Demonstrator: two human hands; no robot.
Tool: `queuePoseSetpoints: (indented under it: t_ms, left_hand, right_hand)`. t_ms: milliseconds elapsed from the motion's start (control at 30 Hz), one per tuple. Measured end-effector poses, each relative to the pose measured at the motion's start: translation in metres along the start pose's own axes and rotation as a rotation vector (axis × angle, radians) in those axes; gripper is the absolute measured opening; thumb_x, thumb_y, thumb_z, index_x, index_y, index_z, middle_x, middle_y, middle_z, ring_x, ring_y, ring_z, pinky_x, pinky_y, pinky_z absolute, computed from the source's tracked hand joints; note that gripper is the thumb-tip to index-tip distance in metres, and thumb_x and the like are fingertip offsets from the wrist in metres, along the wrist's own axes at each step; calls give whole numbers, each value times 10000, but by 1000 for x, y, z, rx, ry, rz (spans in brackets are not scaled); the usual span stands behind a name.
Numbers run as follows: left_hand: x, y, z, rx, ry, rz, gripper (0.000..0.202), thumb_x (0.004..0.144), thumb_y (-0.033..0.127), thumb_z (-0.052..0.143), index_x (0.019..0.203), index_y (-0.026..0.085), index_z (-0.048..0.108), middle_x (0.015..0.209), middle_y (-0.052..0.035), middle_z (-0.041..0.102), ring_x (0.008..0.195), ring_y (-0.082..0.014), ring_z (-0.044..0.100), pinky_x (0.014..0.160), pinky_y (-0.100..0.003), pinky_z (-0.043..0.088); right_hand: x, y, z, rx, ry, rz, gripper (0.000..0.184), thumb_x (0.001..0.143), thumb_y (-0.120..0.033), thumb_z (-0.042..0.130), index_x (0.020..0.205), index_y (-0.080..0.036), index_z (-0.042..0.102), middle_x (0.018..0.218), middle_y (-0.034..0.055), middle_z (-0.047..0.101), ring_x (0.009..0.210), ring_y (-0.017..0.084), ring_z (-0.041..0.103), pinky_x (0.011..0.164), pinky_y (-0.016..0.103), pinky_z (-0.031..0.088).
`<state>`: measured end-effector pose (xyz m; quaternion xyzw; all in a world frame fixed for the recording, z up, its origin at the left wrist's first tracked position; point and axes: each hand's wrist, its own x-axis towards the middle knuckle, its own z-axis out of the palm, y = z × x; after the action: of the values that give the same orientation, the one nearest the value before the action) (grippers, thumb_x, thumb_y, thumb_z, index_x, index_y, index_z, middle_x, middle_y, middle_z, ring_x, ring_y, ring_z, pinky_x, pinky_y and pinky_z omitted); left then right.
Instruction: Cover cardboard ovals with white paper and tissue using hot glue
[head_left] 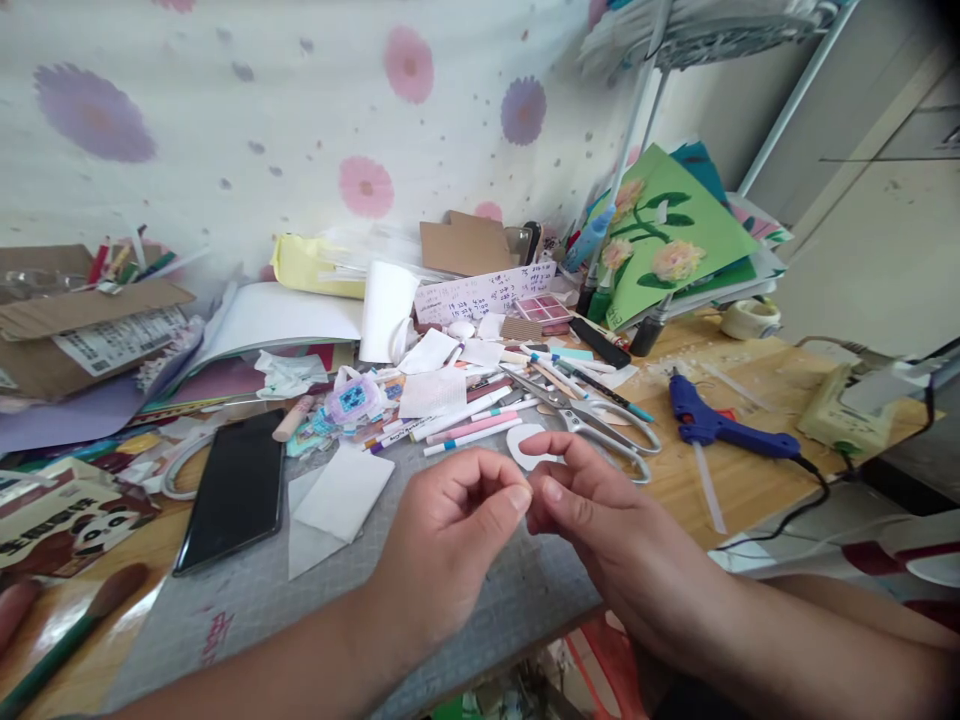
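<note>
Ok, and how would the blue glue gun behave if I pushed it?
The blue glue gun would probably slide rather than roll, given its angled shape. It looks like hard plastic, so it likely won't flex. The attached black cord may drag.

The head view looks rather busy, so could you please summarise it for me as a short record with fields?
Left hand: thumb and forefinger pinched together; anything between them is too small to tell
Right hand: fingers curled, close to the left fingertips; grip unclear
Below hands: grey mat
Beyond hands: scissors, scattered pens
Picture left: dark phone, white paper pieces
Picture right: blue glue gun on wooden tabletop
</note>
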<state>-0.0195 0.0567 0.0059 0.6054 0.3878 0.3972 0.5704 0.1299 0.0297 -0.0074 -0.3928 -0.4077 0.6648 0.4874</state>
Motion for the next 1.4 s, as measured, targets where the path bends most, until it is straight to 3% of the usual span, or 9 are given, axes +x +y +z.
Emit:
queuePoseSetpoints:
  t_ms: [200, 467, 700, 833, 933, 1033, 1133, 1267, 1400]
  left_hand:
    - [3, -6, 4, -273, -94, -113, 188, 843, 294, 569, 711, 160, 573, 546, 49, 488, 535, -78, 394, 532, -198, 324]
    - [-4, 0, 3, -166, -393, -220, 172, 758, 301, 676, 776, 157, 583, 572, 58, 493, 511, -72, 417, 503, -196, 305]
    - [-7, -4, 7, -261, -497, -295, 129, 818, 284, 603, 788, 160, 583, 645, -14, 658, 592, -114, 561, 607, -233, 426]
    - [-7, -10, 10, -488, -455, -351, 151, 875, 314, 529, 851, 169, 562, 604, -24, 684, 503, -108, 581, 533, -210, 441]
    - [-6, -11, 11, -599, -433, -372, 141, 893, 270, 500, 827, 157, 551, 593, -41, 691, 466, -104, 594, 492, -185, 432]
    - [-5, -10, 12, -645, -401, -394, 152, 900, 233, 484, 805, 140, 556, 608, -56, 698, 465, -104, 610, 478, -172, 426]
    - [-5, -10, 12, -647, -388, -404, 212, 924, 257, 431, 810, 136, 562, 637, -76, 709, 474, -117, 622, 482, -185, 426]
    - [-5, -11, 12, -690, -439, -394, 357, 956, 385, 287, 748, 175, 487, 446, -5, 580, 341, -80, 424, 435, -198, 330]
    - [-6, -10, 12, -761, -550, -441, 437, 905, 579, 230, 776, 208, 423, 434, 77, 386, 353, -66, 248, 444, -208, 236]
  right_hand:
    - [1, -6, -8, 177, 46, -49, 116, 882, -238, 525, 977, -194, 575, 519, -70, 408, 516, 87, 340, 570, 258, 274]
    - [-13, -24, -10, 413, -50, -25, 163, 843, -153, 504, 974, -223, 572, 530, -71, 309, 519, 97, 262, 544, 228, 293]
    - [-25, -29, -16, 397, -85, -17, 175, 822, -180, 515, 978, -251, 550, 544, -68, 324, 537, 112, 339, 586, 254, 343]
    - [-26, -27, -23, 242, -84, -44, 328, 675, -88, 564, 964, -240, 597, 800, 7, 538, 809, 169, 505, 750, 327, 415]
    - [-24, -23, -28, 83, -29, -85, 305, 656, -55, 572, 899, -223, 647, 981, 28, 579, 953, 181, 511, 829, 334, 418]
    - [-21, -20, -31, 12, 11, -74, 148, 778, -146, 597, 893, -221, 654, 766, -3, 611, 704, 127, 542, 723, 300, 444]
    - [-20, -17, -33, -46, 15, -53, 106, 845, -280, 601, 932, -230, 636, 505, -75, 487, 468, 81, 430, 607, 272, 434]
    - [-21, -18, -33, -210, 23, -115, 110, 820, -298, 641, 904, -228, 638, 652, -30, 566, 574, 102, 494, 563, 243, 404]
    - [-22, -23, -24, -409, -78, -243, 107, 830, -278, 627, 930, -242, 635, 825, 11, 603, 781, 161, 558, 712, 308, 432]
